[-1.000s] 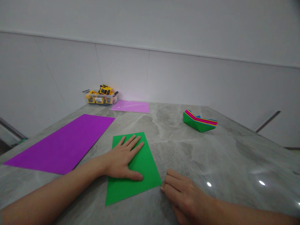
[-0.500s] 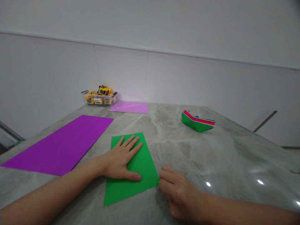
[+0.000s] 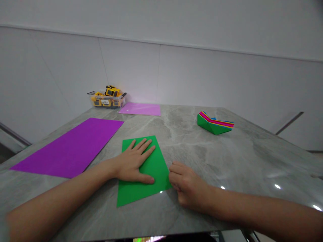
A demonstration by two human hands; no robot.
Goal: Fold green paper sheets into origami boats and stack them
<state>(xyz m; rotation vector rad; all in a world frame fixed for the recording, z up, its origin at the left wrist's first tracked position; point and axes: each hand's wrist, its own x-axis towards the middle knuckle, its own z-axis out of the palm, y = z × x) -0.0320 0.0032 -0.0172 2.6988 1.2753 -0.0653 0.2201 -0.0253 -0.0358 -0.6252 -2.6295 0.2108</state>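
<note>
Viewed from my remote station: tabletop (image 3: 252, 161), filling the lower frame. Purple sheet (image 3: 75, 148), left of frame, lying untouched. Green paper (image 3: 158, 168), lower centre, flat beneath the left hand (image 3: 132, 164), whose fingers are spread. Right hand (image 3: 186, 183), curled at the paper's right edge, has shifted slightly upward from the near corner; I judge that pressing now bears farther along that edge. Whether its fingers pinch anything, I cannot tell. Clear box (image 3: 111, 101), left of upper centre, contains yellow toy vehicles (image 3: 112, 91).
</note>
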